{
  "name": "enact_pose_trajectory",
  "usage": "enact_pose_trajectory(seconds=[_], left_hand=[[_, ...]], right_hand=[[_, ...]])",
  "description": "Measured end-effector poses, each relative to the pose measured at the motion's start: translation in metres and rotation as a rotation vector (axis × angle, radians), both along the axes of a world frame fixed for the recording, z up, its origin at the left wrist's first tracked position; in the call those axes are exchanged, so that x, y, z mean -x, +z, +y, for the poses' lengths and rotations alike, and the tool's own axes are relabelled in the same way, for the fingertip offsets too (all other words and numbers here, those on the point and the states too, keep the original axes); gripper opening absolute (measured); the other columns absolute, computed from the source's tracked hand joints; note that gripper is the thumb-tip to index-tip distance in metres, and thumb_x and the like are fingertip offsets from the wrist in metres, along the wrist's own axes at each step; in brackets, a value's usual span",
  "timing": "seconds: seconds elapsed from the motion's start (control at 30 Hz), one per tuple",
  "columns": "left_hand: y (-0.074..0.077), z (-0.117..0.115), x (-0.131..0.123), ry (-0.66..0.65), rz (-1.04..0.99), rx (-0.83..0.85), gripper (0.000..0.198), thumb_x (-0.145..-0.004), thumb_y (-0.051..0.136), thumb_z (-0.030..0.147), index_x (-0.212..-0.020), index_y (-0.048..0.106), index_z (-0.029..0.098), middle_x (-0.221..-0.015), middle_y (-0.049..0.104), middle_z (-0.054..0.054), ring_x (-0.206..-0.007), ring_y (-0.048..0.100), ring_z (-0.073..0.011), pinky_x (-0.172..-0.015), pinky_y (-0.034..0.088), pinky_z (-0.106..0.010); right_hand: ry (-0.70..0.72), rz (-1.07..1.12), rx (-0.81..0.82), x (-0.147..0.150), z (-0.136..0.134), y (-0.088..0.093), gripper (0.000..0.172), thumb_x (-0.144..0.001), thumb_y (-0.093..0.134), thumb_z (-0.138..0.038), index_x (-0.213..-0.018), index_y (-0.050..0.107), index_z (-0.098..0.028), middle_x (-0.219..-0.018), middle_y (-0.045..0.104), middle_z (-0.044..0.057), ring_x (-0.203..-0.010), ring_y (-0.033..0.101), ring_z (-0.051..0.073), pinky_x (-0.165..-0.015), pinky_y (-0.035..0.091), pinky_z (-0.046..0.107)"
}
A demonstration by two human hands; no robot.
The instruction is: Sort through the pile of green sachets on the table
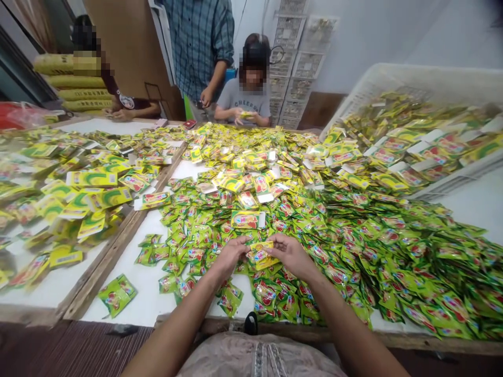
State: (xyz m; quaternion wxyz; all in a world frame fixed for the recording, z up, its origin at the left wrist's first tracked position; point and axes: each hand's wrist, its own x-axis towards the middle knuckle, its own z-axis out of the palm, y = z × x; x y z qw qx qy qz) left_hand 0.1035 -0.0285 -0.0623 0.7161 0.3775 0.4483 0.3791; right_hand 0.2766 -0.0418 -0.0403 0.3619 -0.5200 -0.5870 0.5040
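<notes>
My left hand (230, 255) and my right hand (290, 253) meet over the near part of the white table (145, 293). Together they pinch a small yellow packet (261, 254), one hand at each end, fingers closed on it. Under and around the hands lies a thick spread of green sachets (353, 246). Farther back the pile turns to yellow packets (243, 167).
A white crate (432, 84) heaped with yellow packets stands at the right. A second table (58, 283) on the left holds more packets. Across the table a seated person (247, 89) handles a packet, another stands behind, a third sits far left. A loose green sachet (117, 294) lies near the front edge.
</notes>
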Motion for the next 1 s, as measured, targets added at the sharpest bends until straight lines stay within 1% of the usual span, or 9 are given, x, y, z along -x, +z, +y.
enact_pose_trajectory(seconds=[0.17,0.33,0.47,0.53,0.63,0.73,0.83,0.9,1.0], left_hand=[[0.007,-0.001,0.005,-0.064,-0.013,-0.083,0.025,-0.068,0.058,0.035,-0.077,0.067,0.013,-0.076,0.059,-0.003,-0.06,0.046,-0.0114,-0.051,0.036,-0.022],[0.011,-0.002,0.001,-0.151,0.064,-0.265,0.026,-0.062,0.072,0.031,-0.079,0.063,0.014,-0.073,0.058,0.0,-0.067,0.049,-0.012,-0.063,0.038,-0.022],[0.009,0.0,-0.004,-0.156,0.056,-0.285,0.031,-0.059,0.075,0.033,-0.076,0.056,0.015,-0.07,0.056,0.002,-0.064,0.05,-0.0107,-0.06,0.038,-0.022],[0.01,0.003,-0.005,-0.194,0.064,-0.262,0.036,-0.059,0.075,0.034,-0.082,0.053,0.016,-0.067,0.054,0.003,-0.059,0.05,-0.0096,-0.056,0.038,-0.021],[0.018,0.015,0.002,-0.246,0.121,-0.258,0.051,-0.064,0.071,0.033,-0.107,0.047,0.02,-0.077,0.058,0.001,-0.059,0.055,-0.0108,-0.057,0.043,-0.024],[0.031,0.036,0.012,-0.179,0.431,-0.54,0.055,-0.071,0.065,0.03,-0.12,0.044,0.021,-0.107,0.059,-0.01,-0.087,0.06,-0.0202,-0.076,0.046,-0.035],[0.041,0.055,0.015,-0.119,0.959,-0.891,0.053,-0.071,0.065,0.024,-0.121,0.049,0.018,-0.125,0.052,-0.014,-0.12,0.041,-0.0306,-0.097,0.033,-0.045],[0.041,0.062,0.014,-0.183,1.182,-0.963,0.049,-0.071,0.063,0.019,-0.118,0.053,0.015,-0.119,0.056,-0.015,-0.119,0.04,-0.0325,-0.097,0.031,-0.047],[0.035,0.06,0.013,-0.239,1.203,-0.907,0.028,-0.076,0.057,0.022,-0.102,0.062,0.013,-0.096,0.063,-0.013,-0.098,0.053,-0.0284,-0.083,0.04,-0.039]], right_hand=[[0.012,-0.008,0.016,0.003,0.004,0.008,0.025,-0.068,0.067,-0.04,-0.075,0.062,-0.017,-0.058,0.052,-0.003,-0.052,0.046,0.011,-0.05,0.037,0.023],[-0.088,0.086,0.004,0.006,-0.002,-0.006,0.031,-0.067,0.066,-0.045,-0.079,0.06,-0.017,-0.066,0.057,-0.001,-0.062,0.051,0.013,-0.059,0.043,0.025],[-0.033,0.09,0.088,0.011,-0.014,-0.01,0.036,-0.071,0.063,-0.049,-0.083,0.061,-0.015,-0.071,0.06,0.0,-0.063,0.053,0.013,-0.058,0.042,0.024],[-0.067,-0.036,0.062,0.011,-0.018,-0.008,0.034,-0.071,0.064,-0.048,-0.073,0.062,-0.014,-0.062,0.057,-0.001,-0.056,0.049,0.012,-0.051,0.038,0.022],[-0.258,-0.174,-0.076,0.005,-0.021,-0.005,0.031,-0.072,0.062,-0.045,-0.076,0.065,-0.015,-0.06,0.059,-0.001,-0.056,0.049,0.014,-0.05,0.037,0.023],[-0.41,-0.246,-0.16,-0.006,-0.018,-0.006,0.035,-0.072,0.06,-0.047,-0.083,0.066,-0.015,-0.061,0.062,0.001,-0.055,0.051,0.016,-0.051,0.038,0.024],[-0.432,-0.28,-0.166,-0.013,-0.011,-0.011,0.036,-0.069,0.062,-0.049,-0.08,0.067,-0.015,-0.059,0.063,0.002,-0.054,0.052,0.017,-0.051,0.039,0.026],[-0.455,-0.215,-0.156,-0.014,-0.002,-0.015,0.035,-0.069,0.064,-0.048,-0.079,0.067,-0.016,-0.067,0.066,0.004,-0.061,0.056,0.019,-0.058,0.042,0.028],[-0.594,0.013,-0.148,-0.011,0.015,-0.017,0.036,-0.067,0.066,-0.049,-0.08,0.064,-0.015,-0.075,0.067,0.005,-0.068,0.058,0.02,-0.063,0.045,0.03]])
